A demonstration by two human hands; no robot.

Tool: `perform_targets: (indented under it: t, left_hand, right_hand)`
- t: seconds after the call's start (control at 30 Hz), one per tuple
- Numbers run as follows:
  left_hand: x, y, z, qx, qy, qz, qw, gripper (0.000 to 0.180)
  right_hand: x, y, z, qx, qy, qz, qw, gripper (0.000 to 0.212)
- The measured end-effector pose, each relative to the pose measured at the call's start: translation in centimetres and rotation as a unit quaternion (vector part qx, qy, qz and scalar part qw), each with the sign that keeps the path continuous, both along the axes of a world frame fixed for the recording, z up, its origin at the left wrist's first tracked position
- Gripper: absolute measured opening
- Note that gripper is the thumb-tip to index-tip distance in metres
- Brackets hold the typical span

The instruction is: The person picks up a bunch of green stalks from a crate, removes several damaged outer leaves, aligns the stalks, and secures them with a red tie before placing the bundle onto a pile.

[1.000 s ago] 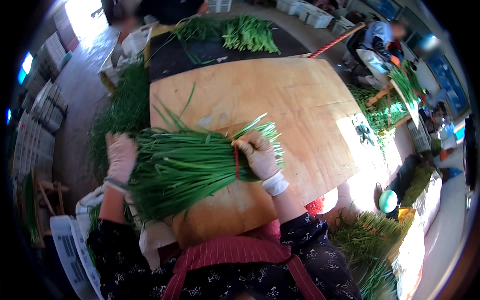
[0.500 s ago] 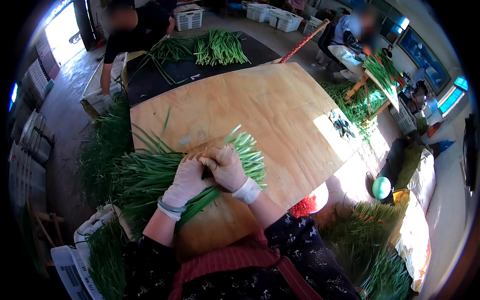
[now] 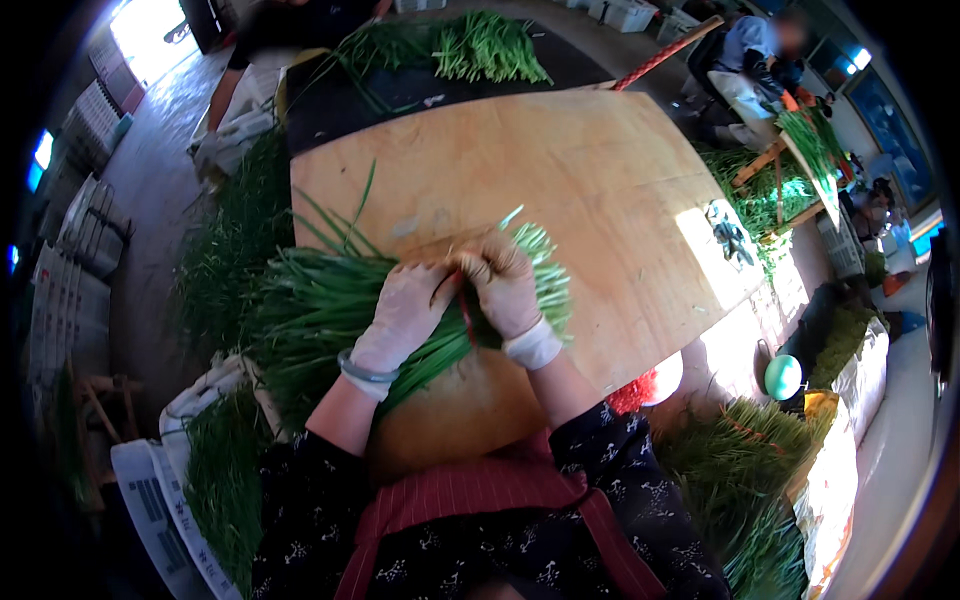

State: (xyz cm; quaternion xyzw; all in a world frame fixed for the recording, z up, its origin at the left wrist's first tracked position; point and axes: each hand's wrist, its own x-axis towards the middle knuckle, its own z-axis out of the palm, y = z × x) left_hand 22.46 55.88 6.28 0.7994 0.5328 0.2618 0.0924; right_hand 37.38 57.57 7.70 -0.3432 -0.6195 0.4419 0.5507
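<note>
A thick bunch of long green chives [image 3: 330, 310] lies across the near part of a wooden tabletop [image 3: 560, 170], cut ends to the right. My left hand [image 3: 405, 315], in a pale glove, grips the bunch near its tied middle. My right hand [image 3: 505, 290], also gloved, clasps the bunch just right of the left hand, at a red band [image 3: 467, 312]. Both hands touch each other over the bunch.
More chives lie heaped on the floor at left [image 3: 225, 270] and lower right [image 3: 740, 470], and on a dark surface beyond the table [image 3: 480, 45]. A person stands at the far end [image 3: 290, 20]; another sits at top right [image 3: 750, 50]. Stacked crates line the left [image 3: 85, 220].
My left hand has come from the leafy left end of the bunch to its middle beside my right hand. The bunch has shifted slightly on the table.
</note>
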Motion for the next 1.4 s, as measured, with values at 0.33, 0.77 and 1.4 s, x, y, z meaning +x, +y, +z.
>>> perform_targets:
  t: [0.33,0.77,1.4]
  left_hand:
    - [1.3,-3.3,1.8,0.132,0.143,0.088,0.977,0.077]
    - [3.2,-4.4,3.1,0.003,0.275,0.090,0.957,0.103]
    - [2.4,-1.9,3.8,-0.045,0.230,0.098,0.967,0.107]
  right_hand:
    - [3.0,-5.2,-0.1,0.276,-0.297,-0.044,0.913,0.014]
    - [3.6,-4.5,7.7,0.426,-0.521,-0.155,0.724,0.052]
    - [7.4,2.5,-0.8,0.055,-0.160,-0.041,0.985,0.018]
